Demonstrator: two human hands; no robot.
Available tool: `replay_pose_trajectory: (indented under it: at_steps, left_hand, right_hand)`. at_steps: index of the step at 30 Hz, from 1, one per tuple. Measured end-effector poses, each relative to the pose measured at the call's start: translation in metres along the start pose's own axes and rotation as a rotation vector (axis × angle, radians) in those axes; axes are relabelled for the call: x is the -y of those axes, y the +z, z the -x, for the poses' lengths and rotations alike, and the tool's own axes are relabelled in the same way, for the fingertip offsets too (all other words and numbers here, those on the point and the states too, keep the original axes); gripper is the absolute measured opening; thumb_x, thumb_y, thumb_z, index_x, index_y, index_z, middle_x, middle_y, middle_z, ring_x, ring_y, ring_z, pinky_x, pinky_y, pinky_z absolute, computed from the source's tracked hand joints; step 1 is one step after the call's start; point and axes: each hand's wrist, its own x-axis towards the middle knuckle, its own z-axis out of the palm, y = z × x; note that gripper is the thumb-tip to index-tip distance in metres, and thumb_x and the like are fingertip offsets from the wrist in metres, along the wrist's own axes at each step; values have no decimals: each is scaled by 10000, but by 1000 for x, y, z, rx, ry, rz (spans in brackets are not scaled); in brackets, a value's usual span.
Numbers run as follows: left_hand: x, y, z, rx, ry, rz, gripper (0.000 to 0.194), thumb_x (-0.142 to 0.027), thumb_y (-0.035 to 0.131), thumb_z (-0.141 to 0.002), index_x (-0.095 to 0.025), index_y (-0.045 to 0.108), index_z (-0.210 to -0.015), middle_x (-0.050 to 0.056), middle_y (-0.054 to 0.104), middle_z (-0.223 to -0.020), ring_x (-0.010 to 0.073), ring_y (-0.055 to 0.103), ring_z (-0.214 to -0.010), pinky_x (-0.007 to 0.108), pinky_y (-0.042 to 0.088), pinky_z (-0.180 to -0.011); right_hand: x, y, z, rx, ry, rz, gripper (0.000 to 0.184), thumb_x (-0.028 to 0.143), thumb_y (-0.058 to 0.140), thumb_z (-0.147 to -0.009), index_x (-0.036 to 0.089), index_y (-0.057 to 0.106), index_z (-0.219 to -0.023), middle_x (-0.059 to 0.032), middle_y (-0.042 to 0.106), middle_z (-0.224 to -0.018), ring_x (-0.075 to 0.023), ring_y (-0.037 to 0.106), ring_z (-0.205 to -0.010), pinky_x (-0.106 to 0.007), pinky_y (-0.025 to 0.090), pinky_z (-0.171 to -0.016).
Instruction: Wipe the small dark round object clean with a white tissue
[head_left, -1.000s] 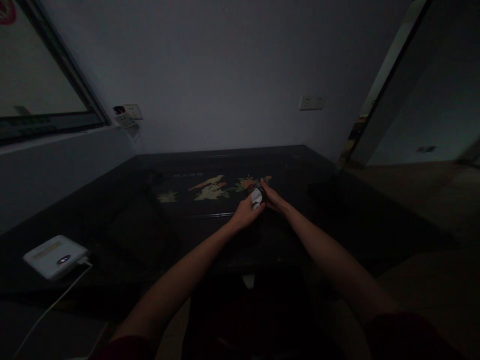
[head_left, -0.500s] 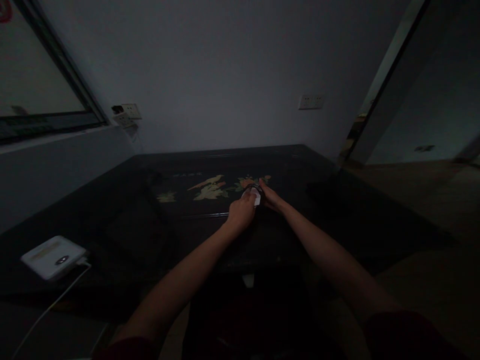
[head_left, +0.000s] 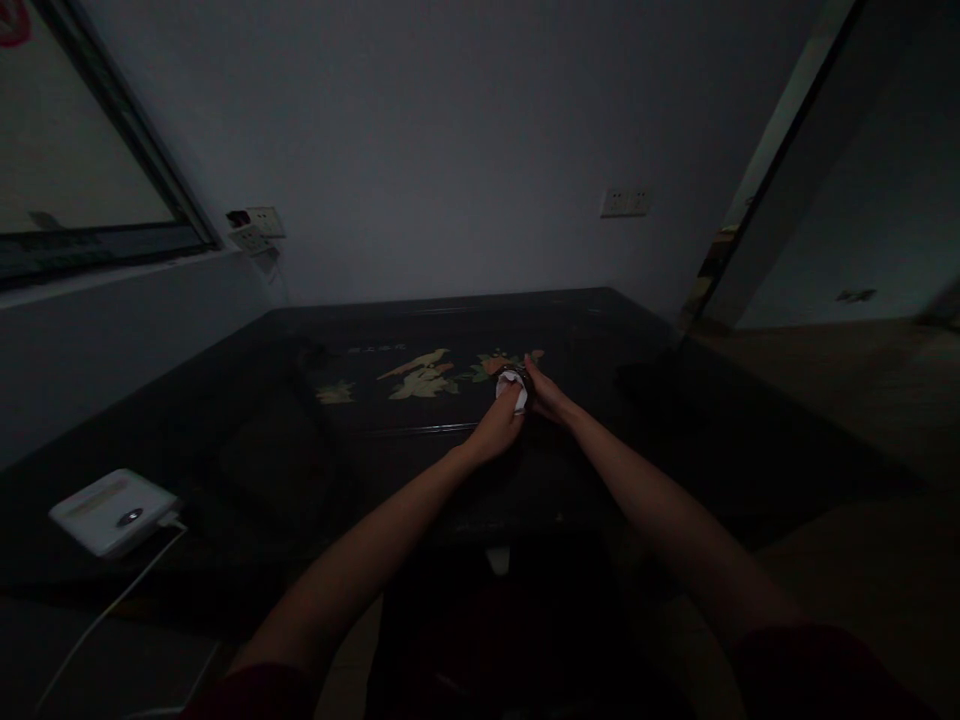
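Observation:
Over the dark tabletop my two hands meet around a small dark round object with a shiny rim. It looks like a cup or jar, but the dim light hides its kind. My right hand is closed round its right side, thumb up. A crumpled white tissue lies in the mouth of this object. My left hand grips the tissue, its fingertips pushed down into the opening and partly hidden.
A white box-shaped device with a white cable sits at the table's left. The tabletop bears a painted bird-and-flower picture. Behind stands a wall with sockets; a window is at left.
My left hand has moved slightly right and turned, with its fingers deeper in the opening. The tissue looks more bunched up now. My right hand stays round the dark object.

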Motion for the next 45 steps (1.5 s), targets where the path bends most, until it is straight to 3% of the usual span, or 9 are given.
replay_pose_trajectory:
  at_steps: [5, 12, 18, 25, 31, 39, 45]
  left_hand:
    - [0, -4, 2, 10, -142, 105, 529, -216, 493, -857, -135, 414, -1374, 131, 608, -1263, 215, 602, -1120, 360, 448, -1000]
    - [-4, -11, 4, 11, -113, -77, 436, -235, 510, -849, -168, 501, -1279, 108, 669, -1125, 225, 639, -1042, 335, 480, -935]
    - [-8, -18, 4, 47, 19, -410, 331, -183, 469, -860, -173, 543, -1183, 108, 627, -1230, 220, 564, -1173, 406, 328, -1103]
    - [-23, -18, 10, 42, -29, -660, 345, -160, 425, -887, -176, 535, -1213, 146, 555, -1328, 249, 505, -1244, 504, 250, -1130]
    - [-25, -16, 11, 28, -86, -650, 473, -135, 371, -908, -134, 401, -1379, 178, 443, -1437, 256, 388, -1355, 463, 298, -1116]
    - [-22, -12, 9, 30, -71, -580, 521, -113, 380, -879, -127, 371, -1399, 182, 389, -1480, 259, 327, -1397, 486, 244, -1147]
    - [-11, -4, 7, 80, -82, -422, 598, -96, 386, -843, -137, 301, -1433, 185, 357, -1505, 247, 261, -1435, 592, 72, -1158]
  right_hand:
    - [3, -3, 2, 11, 43, -24, 551, 579, 305, -946, 180, 685, -947, -60, 739, -821, -195, 687, -857, -328, 518, -870]
    - [4, -9, 2, 64, 64, -52, 592, 601, 274, -944, 169, 675, -1002, -65, 739, -808, -199, 686, -871, -333, 510, -882]
    - [4, -7, 1, 79, 52, -21, 596, 634, 283, -927, 187, 677, -932, -57, 738, -859, -179, 682, -828, -298, 510, -843]
    - [6, -2, 2, 81, 48, -13, 542, 622, 326, -923, 200, 662, -969, -47, 737, -879, -177, 677, -855, -290, 513, -824]
    - [8, 4, 5, 52, 66, 4, 491, 561, 324, -950, 208, 665, -965, -44, 738, -854, -181, 682, -847, -322, 511, -856]
    - [7, 3, 4, 62, 11, 14, 471, 573, 358, -936, 216, 662, -974, -48, 740, -908, -187, 677, -939, -327, 497, -908]
    - [7, 2, 4, 42, 43, 31, 507, 588, 346, -932, 204, 676, -956, -68, 744, -913, -202, 682, -941, -344, 485, -937]
